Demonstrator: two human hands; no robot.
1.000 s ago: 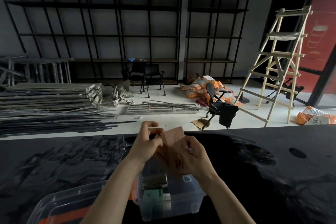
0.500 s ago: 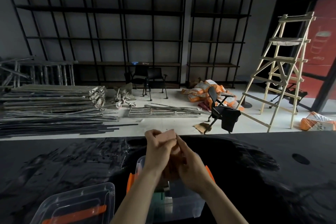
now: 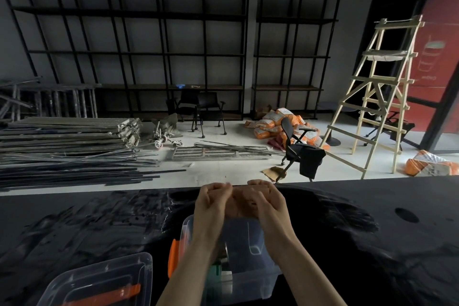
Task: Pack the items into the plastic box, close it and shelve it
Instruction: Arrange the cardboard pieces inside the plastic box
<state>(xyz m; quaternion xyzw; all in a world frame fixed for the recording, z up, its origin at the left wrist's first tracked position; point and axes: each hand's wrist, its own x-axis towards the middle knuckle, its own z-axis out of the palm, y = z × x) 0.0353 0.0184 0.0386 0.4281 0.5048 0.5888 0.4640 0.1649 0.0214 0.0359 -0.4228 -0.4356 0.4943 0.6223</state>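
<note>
A clear plastic box (image 3: 250, 278) with an orange side latch (image 3: 173, 257) stands open on the black table, with a green item (image 3: 215, 271) and other small things inside. Its clear lid (image 3: 99, 281) with an orange handle lies to the left. My left hand (image 3: 211, 204) and my right hand (image 3: 269, 202) hold a small pink card-like packet (image 3: 244, 200) between them, above the box's far rim. The packet's lower part is hidden by my fingers.
The black table (image 3: 347, 243) has a round hole (image 3: 406, 215) at the right. Beyond it stand black shelving racks (image 3: 149, 52), a wooden ladder (image 3: 377, 97), stacked metal bars (image 3: 62, 146), office chairs and orange sacks on the floor.
Both hands turned the pink packet from upright to flat and spread apart along its sides, now holding it wide above the box. The camera tilted slightly upward.
</note>
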